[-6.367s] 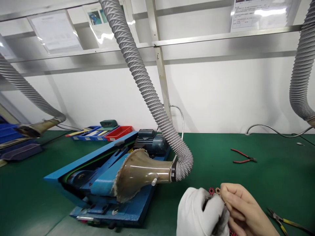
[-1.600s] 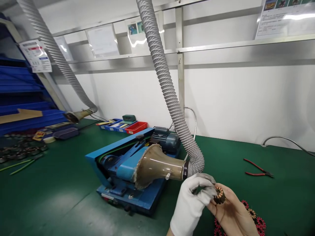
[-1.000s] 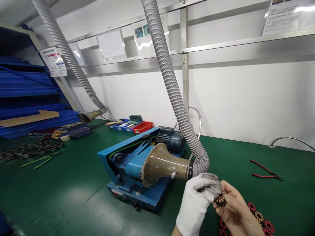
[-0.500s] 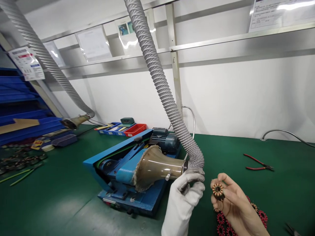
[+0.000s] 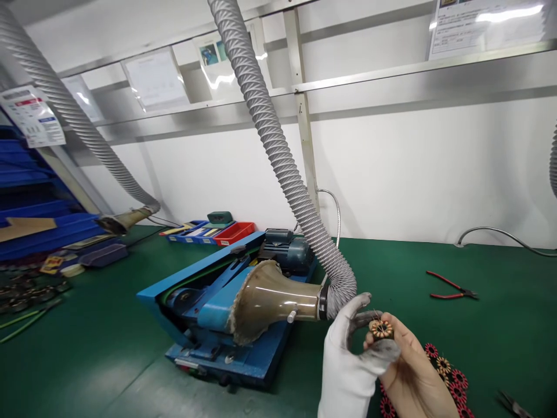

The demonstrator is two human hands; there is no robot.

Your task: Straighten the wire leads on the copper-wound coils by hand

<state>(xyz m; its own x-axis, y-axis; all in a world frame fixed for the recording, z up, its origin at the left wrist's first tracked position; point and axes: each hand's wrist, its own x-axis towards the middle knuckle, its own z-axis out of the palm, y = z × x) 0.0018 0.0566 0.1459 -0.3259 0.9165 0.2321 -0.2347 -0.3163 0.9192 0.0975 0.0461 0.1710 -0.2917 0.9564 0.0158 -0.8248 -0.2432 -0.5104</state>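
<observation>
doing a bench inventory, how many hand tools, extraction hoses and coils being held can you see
red-handled pliers: 1
tool at the lower right edge, only partly in view: 1
grey extraction hoses: 3
wound coil between the gloved left hand and bare right hand: 1
total: 6

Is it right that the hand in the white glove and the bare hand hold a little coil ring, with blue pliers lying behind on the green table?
Nearly. The gloved left hand and bare right hand do hold the coil ring, but the head view shows the pliers on the green table are red-handled, not blue.
</observation>
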